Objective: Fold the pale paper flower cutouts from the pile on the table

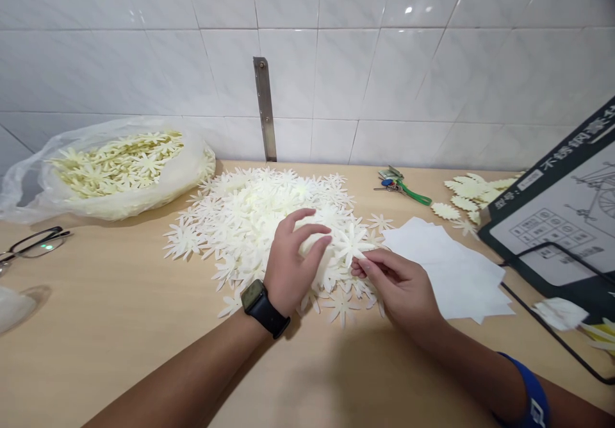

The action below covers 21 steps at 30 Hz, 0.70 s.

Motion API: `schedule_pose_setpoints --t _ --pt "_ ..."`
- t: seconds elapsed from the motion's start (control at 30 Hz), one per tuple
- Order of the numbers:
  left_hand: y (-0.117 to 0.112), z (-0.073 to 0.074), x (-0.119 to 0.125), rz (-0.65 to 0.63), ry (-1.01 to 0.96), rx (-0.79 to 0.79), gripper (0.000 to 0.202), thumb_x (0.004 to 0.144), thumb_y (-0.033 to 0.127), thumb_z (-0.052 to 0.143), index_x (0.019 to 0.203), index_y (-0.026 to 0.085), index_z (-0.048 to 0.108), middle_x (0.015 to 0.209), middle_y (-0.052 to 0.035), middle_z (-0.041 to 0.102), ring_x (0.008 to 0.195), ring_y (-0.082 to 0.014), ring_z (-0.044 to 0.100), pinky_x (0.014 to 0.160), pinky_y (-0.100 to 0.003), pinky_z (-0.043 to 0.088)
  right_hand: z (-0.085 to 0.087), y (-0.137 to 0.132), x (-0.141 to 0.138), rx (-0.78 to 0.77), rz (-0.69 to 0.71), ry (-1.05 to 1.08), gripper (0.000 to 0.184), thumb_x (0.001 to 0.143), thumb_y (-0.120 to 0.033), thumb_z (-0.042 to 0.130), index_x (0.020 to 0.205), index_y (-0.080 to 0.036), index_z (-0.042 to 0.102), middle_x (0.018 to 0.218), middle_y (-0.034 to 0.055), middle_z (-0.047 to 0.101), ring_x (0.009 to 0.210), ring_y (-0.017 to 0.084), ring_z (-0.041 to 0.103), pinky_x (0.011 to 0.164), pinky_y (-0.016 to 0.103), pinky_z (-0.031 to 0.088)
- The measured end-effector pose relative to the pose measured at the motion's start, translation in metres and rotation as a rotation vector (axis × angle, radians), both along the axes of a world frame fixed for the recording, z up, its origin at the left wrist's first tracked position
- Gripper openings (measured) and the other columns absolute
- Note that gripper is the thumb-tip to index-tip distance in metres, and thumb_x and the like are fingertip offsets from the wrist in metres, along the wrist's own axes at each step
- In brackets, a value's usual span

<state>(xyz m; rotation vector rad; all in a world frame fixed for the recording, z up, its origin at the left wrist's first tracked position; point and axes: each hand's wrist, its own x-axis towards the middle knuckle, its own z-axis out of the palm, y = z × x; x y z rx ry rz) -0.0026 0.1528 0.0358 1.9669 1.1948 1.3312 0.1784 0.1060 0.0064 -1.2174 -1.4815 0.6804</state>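
A big heap of cream-white star-shaped flower cutouts [250, 216] lies on the wooden table [120, 312]. My left hand [291, 261], with a black watch on its wrist, curls over the near edge of the heap and grips a small stack of cutouts [312, 239]. My right hand [398, 284] pinches the edge of a single flower cutout [353, 243] beside that stack, fingers closed on it.
A clear plastic bag of yellowish cutouts [115, 165] lies at the back left. Glasses [33, 243] rest at the left edge. White paper sheets [446, 268] lie to the right, with keys on a green strap [401, 188], leaf-shaped cutouts [468, 194] and a dark printed box [562, 223] behind.
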Motion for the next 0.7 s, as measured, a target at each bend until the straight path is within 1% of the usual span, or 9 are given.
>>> schedule_pose_setpoints --t 0.07,0.13,0.23,0.3,0.4,0.7 --pt "-0.007 0.001 0.004 -0.097 -0.02 -0.05 0.01 0.083 0.028 0.066 0.086 0.023 0.074 0.107 -0.0061 0.067 0.106 -0.0225 0.06 0.096 -0.038 0.046 0.001 0.0 0.0 0.015 0.015 -0.027 0.017 0.089 -0.033 0.061 0.082 -0.022 0.072 0.077 0.0047 0.071 0.072 0.02 0.066 0.066 0.029 0.055" --pt "-0.012 0.001 0.009 -0.184 -0.068 -0.132 0.009 0.08 0.027 0.069 0.086 0.023 0.076 0.092 -0.0044 0.069 0.093 -0.0197 0.064 0.087 -0.033 0.05 0.001 0.0 0.0 0.037 0.036 -0.06 0.017 0.09 -0.033 0.06 0.083 -0.022 0.072 0.077 0.0045 0.072 0.071 0.02 0.066 0.064 0.029 0.055" --pt "-0.013 0.0 0.012 -0.234 -0.159 -0.242 0.008 0.08 0.021 0.069 0.08 0.021 0.077 0.083 -0.0034 0.07 0.081 -0.0167 0.065 0.077 -0.028 0.051 0.002 0.0 0.0 0.057 0.048 -0.104 0.019 0.09 -0.032 0.059 0.08 -0.023 0.072 0.075 0.0044 0.072 0.069 0.02 0.066 0.062 0.029 0.054" --pt "-0.012 -0.001 0.012 -0.253 -0.214 -0.295 0.009 0.08 0.019 0.068 0.076 0.02 0.076 0.081 -0.0039 0.07 0.079 -0.0163 0.065 0.074 -0.027 0.05 0.002 0.0 0.0 0.056 0.047 -0.112 0.019 0.09 -0.031 0.059 0.078 -0.023 0.072 0.074 0.0041 0.072 0.069 0.02 0.066 0.062 0.029 0.054" --pt "-0.009 0.0 0.011 -0.257 -0.243 -0.337 0.01 0.079 0.018 0.068 0.072 0.019 0.076 0.08 -0.0049 0.07 0.078 -0.0168 0.064 0.072 -0.027 0.05 0.003 0.0 0.0 0.045 0.052 -0.098 0.017 0.09 -0.03 0.059 0.08 -0.023 0.072 0.075 0.0036 0.073 0.07 0.02 0.067 0.063 0.029 0.054" --pt "-0.01 0.003 0.01 -0.264 -0.203 -0.313 0.012 0.08 0.019 0.066 0.071 0.018 0.073 0.081 -0.0056 0.07 0.08 -0.017 0.063 0.07 -0.026 0.048 0.005 -0.001 0.0 0.033 0.073 -0.101 0.017 0.09 -0.029 0.058 0.08 -0.023 0.071 0.076 0.0038 0.072 0.071 0.019 0.066 0.064 0.028 0.053"
